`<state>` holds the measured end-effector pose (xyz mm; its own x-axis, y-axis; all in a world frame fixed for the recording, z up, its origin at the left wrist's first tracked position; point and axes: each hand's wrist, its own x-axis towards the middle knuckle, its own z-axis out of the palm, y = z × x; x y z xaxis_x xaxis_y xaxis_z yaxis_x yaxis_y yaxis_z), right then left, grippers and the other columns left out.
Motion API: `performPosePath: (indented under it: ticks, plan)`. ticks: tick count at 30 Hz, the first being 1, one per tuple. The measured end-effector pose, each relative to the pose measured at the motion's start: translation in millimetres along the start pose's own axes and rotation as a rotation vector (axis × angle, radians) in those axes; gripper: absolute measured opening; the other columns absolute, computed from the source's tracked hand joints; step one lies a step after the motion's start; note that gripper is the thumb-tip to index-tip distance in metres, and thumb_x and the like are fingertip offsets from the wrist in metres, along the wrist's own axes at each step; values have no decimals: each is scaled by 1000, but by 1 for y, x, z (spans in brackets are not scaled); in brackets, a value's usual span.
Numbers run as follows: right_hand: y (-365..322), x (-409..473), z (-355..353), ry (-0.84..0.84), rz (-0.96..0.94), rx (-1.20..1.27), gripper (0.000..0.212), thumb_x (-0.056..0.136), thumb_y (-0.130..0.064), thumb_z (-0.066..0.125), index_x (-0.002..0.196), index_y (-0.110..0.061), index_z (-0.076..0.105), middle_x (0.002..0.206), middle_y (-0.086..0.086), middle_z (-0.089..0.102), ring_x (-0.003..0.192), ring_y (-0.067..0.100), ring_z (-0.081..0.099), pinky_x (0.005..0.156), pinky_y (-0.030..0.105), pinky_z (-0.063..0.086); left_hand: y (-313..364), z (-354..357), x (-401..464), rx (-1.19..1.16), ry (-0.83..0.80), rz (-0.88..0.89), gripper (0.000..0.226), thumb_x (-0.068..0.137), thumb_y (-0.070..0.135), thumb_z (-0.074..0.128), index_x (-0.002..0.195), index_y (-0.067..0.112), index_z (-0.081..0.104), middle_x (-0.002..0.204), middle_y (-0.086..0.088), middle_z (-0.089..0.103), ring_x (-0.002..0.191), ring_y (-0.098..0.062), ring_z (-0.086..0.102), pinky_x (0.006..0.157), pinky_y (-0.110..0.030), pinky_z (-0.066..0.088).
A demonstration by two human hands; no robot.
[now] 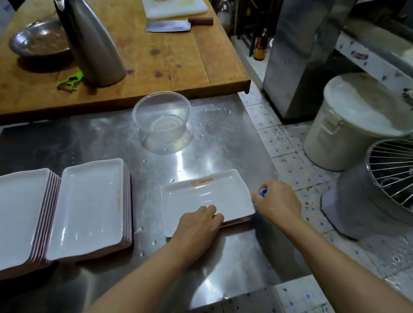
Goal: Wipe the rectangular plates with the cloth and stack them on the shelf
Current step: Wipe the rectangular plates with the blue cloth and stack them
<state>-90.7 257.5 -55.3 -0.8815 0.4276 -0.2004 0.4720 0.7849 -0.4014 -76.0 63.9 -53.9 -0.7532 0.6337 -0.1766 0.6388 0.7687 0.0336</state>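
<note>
A white rectangular plate lies on top of a short pile near the right edge of the steel shelf. My left hand grips its near rim, fingers curled over the edge. At the plate's right end my right hand is closed around a blue cloth, of which only a small tip shows. Two taller stacks of the same white plates stand side by side at the left.
A clear plastic bowl stands behind the plate. A wooden table above holds a steel jug, cleaver and cutting board. To the right, on the tiled floor, are a white lidded bucket and a wire basket.
</note>
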Motion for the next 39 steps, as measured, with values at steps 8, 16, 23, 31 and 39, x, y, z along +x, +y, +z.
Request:
performPosePath:
  ticks: [8, 16, 23, 31, 39]
  plan:
    - [4, -3, -8, 82, -45, 95, 15, 84, -31, 62, 75, -20, 60, 73, 0, 60, 65, 18, 57, 59, 29, 45, 1, 23, 3, -72, -79, -134, 16, 96, 12, 40, 104, 12, 54, 111, -5, 51, 102, -26, 49, 46, -27, 14]
    - [-12, -13, -10, 28, -108, 172, 15, 86, -36, 60, 79, -23, 59, 88, 6, 64, 76, 21, 60, 66, 31, 48, 3, 13, -2, -130, -93, -193, 17, 92, 7, 39, 99, 9, 54, 109, -6, 52, 102, -24, 48, 63, -34, 35]
    - [-54, -33, -7, -101, -179, 443, 19, 85, -35, 63, 75, -18, 62, 68, 3, 67, 66, 25, 68, 66, 47, 57, -28, 6, -38, -308, 93, -418, 37, 92, 32, 49, 128, 24, 47, 130, 8, 46, 120, -14, 42, 81, -32, 44]
    - [-137, -81, 13, -301, -357, 633, 15, 91, -28, 60, 81, -17, 63, 64, 6, 62, 31, 4, 51, 30, 15, 33, -94, -12, -112, -428, 291, -760, 49, 91, 34, 54, 136, 24, 39, 134, 5, 45, 122, -16, 42, 89, -34, 42]
    - [-212, -131, 51, -377, -609, 491, 16, 82, 6, 43, 80, 4, 59, 76, 20, 56, 41, 7, 51, 36, 13, 38, -151, -5, -178, -551, 330, -990, 47, 88, 17, 58, 132, 16, 44, 129, -4, 49, 118, -23, 47, 92, -38, 43]
